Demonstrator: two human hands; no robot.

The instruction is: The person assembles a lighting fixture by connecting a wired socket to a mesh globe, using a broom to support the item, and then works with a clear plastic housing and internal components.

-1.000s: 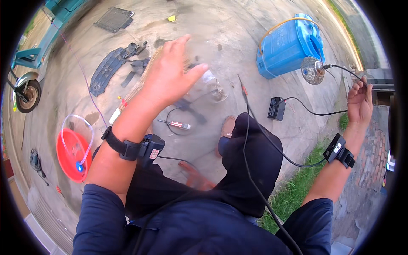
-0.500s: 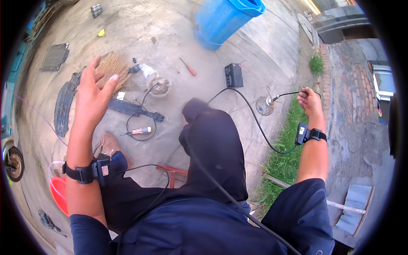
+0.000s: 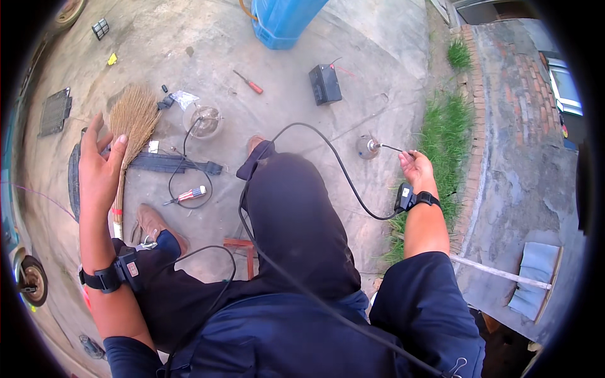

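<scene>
My right hand (image 3: pixel 416 167) is closed on a thin black cord (image 3: pixel 392 148). The cord runs to a small round clear object with a silvery neck (image 3: pixel 367 147), like a glass bulb; whether it touches the ground I cannot tell. My left hand (image 3: pixel 101 157) is raised with fingers spread and nothing in it, beside a straw broom (image 3: pixel 135 113). To the right of the broom, a second clear round object (image 3: pixel 203 121) lies on the concrete with a black cord looping from it. Near that loop is a screwdriver with a striped handle (image 3: pixel 191 194).
A black battery (image 3: pixel 326 85) stands ahead, with a red-handled screwdriver (image 3: pixel 254 87) to its left. Beyond is a blue barrel (image 3: pixel 283 22). Grass (image 3: pixel 446 126) and a brick wall (image 3: pixel 523 101) line the right. A reddish stool (image 3: pixel 239 243) is by my leg.
My right hand has come inward and nearer my body, drawing the cord and clear round object along. My left hand stays spread. The view has shifted, so the broom handle now shows.
</scene>
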